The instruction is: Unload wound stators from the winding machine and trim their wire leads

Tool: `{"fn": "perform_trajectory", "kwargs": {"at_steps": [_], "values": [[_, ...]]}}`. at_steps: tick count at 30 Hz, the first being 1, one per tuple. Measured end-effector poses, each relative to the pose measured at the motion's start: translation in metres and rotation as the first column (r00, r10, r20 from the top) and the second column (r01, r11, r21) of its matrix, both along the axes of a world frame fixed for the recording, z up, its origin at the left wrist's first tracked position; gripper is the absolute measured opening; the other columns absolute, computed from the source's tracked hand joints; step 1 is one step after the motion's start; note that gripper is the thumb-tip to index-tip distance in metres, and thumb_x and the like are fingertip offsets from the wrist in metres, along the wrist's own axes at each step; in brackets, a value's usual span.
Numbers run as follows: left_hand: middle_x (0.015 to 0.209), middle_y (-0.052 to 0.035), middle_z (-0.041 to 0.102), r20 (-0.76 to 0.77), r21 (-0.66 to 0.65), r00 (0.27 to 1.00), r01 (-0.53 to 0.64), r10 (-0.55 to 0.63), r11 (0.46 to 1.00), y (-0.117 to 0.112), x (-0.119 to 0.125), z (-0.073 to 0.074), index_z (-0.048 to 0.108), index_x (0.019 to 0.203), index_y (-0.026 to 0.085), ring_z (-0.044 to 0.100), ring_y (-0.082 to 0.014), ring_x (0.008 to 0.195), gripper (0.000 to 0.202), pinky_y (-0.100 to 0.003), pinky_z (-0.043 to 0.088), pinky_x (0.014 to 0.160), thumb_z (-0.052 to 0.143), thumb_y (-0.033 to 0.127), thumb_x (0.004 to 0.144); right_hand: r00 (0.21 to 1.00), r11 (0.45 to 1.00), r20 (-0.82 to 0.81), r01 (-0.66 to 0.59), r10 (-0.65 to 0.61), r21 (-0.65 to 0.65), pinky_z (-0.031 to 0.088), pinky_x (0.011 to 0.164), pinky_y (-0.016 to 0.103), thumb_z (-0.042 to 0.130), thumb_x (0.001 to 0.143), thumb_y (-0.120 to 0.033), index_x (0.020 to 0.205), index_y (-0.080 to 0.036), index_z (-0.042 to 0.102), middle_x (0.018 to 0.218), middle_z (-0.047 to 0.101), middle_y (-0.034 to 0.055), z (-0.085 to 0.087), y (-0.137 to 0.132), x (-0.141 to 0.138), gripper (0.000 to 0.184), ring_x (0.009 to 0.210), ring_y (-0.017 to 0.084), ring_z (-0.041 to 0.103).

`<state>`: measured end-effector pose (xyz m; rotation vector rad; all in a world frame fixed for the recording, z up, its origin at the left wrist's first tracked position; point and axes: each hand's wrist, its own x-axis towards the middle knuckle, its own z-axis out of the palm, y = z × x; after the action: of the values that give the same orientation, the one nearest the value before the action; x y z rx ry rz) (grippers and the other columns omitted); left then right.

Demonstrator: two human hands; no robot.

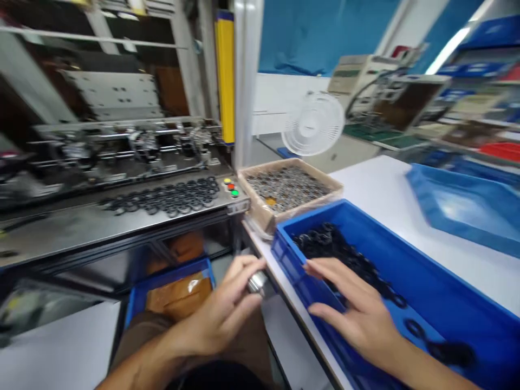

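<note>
My left hand (221,309) is closed on a short, shiny metal cylinder (257,283), gripped between thumb and fingers in front of the table's edge. My right hand (359,314) hangs over the near wall of a blue bin (439,271), its thumb and fingers apart and nothing visible between them. Loose black rings (353,260) are heaped in that bin, and a few lie apart toward its right end. Whether my right fingertips touch the bin's rim I cannot tell.
A lined box of small metal parts (288,187) stands behind the bin. At left, a machine bench (81,216) carries rows of black rings (170,197) beside coloured buttons (231,187). A blue tray (467,211) lies at right; a lower blue crate (134,300) holds brown material.
</note>
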<state>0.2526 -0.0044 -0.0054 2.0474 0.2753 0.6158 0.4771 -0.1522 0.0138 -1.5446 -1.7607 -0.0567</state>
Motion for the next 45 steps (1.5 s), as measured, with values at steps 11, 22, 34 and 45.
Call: {"fn": "perform_trajectory", "kwargs": {"at_steps": [11,22,34,45], "values": [[0.097,-0.0131,0.078,-0.046,0.594,0.433,-0.713,0.9,0.373,0.189,-0.147,0.0,0.073,0.104,0.015,0.073,-0.0313,0.088,0.035,-0.043,0.053,0.087,0.064,0.037,0.079,0.952,0.991,0.304,-0.013,-0.028,0.13,0.059,0.087,0.034,0.064,0.088,-0.031,0.13,-0.021,0.058,0.115,0.066,0.0104,-0.013,0.005,0.018,0.044,0.096,0.025,0.069],[0.116,-0.0112,0.073,-0.016,0.711,0.593,-0.559,0.805,0.426,0.21,-0.138,-0.009,0.07,0.099,0.019,0.065,-0.0338,0.112,0.034,-0.051,0.047,0.102,0.052,0.041,0.082,0.918,0.936,0.293,0.318,-0.266,-0.149,0.055,0.089,0.041,0.056,0.092,-0.034,0.104,-0.014,0.068,0.103,0.068,0.0125,-0.029,0.028,0.07,0.026,0.095,0.026,0.068],[0.119,-0.0097,0.068,-0.257,0.769,0.896,-0.036,0.361,0.639,0.166,0.155,0.05,0.071,0.099,0.016,0.055,-0.0258,0.121,0.023,-0.042,0.041,0.108,0.064,0.033,0.086,0.942,0.634,0.313,0.316,-0.121,-0.706,0.048,0.086,0.029,0.045,0.088,-0.011,0.092,-0.014,0.072,0.107,0.065,0.0127,-0.065,0.034,0.072,0.027,0.093,0.021,0.065],[0.126,-0.0118,0.059,-0.514,0.58,0.693,-0.154,0.506,0.8,0.156,0.236,0.026,0.057,0.123,0.015,0.061,-0.0247,0.109,0.037,-0.047,0.053,0.091,0.06,0.033,0.091,0.922,0.533,0.387,0.322,0.01,-0.782,0.05,0.09,0.032,0.048,0.08,-0.005,0.117,-0.017,0.068,0.121,0.059,0.0156,-0.07,0.031,0.096,0.044,0.102,0.025,0.067]]}}
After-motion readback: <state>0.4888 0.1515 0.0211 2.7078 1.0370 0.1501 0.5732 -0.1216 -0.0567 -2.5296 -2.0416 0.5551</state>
